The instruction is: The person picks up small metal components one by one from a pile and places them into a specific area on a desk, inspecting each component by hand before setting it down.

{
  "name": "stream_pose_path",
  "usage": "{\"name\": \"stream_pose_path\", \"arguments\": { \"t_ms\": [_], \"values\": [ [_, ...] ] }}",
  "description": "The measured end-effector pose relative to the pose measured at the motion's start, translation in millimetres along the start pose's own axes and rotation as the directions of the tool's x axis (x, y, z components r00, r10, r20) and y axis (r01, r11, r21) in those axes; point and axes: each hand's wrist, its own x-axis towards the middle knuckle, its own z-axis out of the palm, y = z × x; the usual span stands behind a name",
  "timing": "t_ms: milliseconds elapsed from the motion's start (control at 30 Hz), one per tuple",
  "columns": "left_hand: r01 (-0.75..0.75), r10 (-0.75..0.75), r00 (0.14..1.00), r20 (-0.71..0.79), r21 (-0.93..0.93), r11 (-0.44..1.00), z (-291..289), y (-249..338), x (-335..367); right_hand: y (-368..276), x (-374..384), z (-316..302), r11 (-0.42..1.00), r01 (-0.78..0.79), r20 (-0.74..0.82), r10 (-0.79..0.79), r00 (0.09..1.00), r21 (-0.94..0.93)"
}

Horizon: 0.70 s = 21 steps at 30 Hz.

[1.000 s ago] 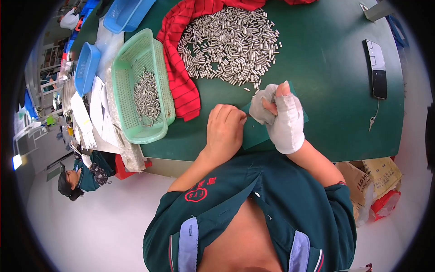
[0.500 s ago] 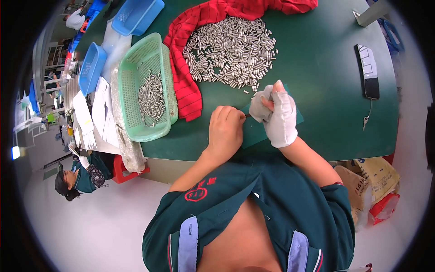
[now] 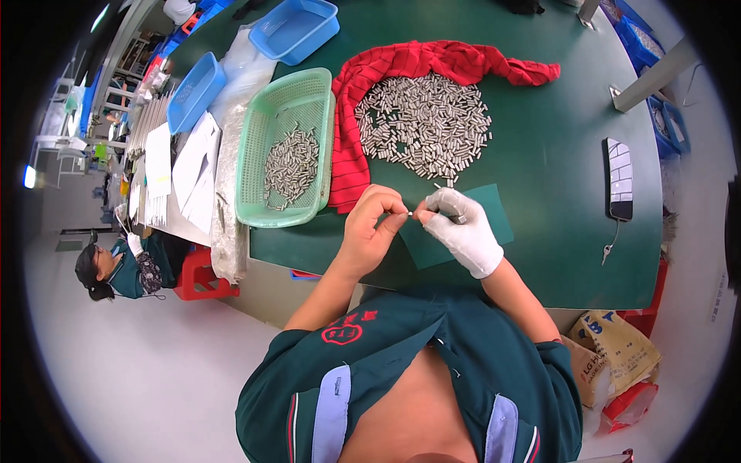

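Observation:
My bare left hand (image 3: 372, 231) pinches a small silvery metal pin (image 3: 410, 214) between thumb and forefinger. Close against it is my right hand (image 3: 469, 239), in a white glove that leaves the tips of the thumb and forefinger bare. Its fingers are curled closed, and a small greyish piece (image 3: 461, 219) shows among them, too small to name. Both hands are over a thin green sheet (image 3: 494, 208) on the dark green table (image 3: 548, 255). Just beyond them is a wide pile of metal pins (image 3: 424, 123), bordered by a red striped cloth (image 3: 351, 174).
A light green basket (image 3: 245, 174) to the left holds more metal pins (image 3: 293, 170). Blue trays (image 3: 297, 35) stand beyond it. A phone (image 3: 620, 181) with a key lies at the right, near a metal post (image 3: 656, 77). Another person (image 3: 127, 270) sits at far left.
The right hand has turned from an upright fist with raised thumb to a lower pinch facing the left hand. The left hand's fingertips have opened into view with the pin. The view has shifted.

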Motion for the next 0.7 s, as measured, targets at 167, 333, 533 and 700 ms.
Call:
{"name": "stream_pose_path", "arguments": {
  "t_ms": [167,333,533,700],
  "values": [
    [-0.024,0.025,0.999,0.039,-0.007,1.0,-0.5,5.9,-1.2,1.4,-4.4,2.9,1.0,0.014,0.03,-0.013,0.999,-0.027],
    [-0.132,0.125,0.988,0.092,0.077,0.988,-2.9,9.3,-0.7,3.3,-6.8,2.1,0.997,0.045,0.051,-0.042,0.998,-0.056],
    [-0.161,0.158,0.986,0.053,0.082,0.984,0.4,3.0,0.3,2.0,-6.2,3.0,1.0,-0.019,0.062,0.018,0.998,0.015],
    [-0.19,0.188,0.982,0.031,0.156,0.969,-6.1,7.3,-8.5,1.9,-6.5,9.2,1.0,0.017,0.072,-0.016,0.997,-0.012]
  ]
}}
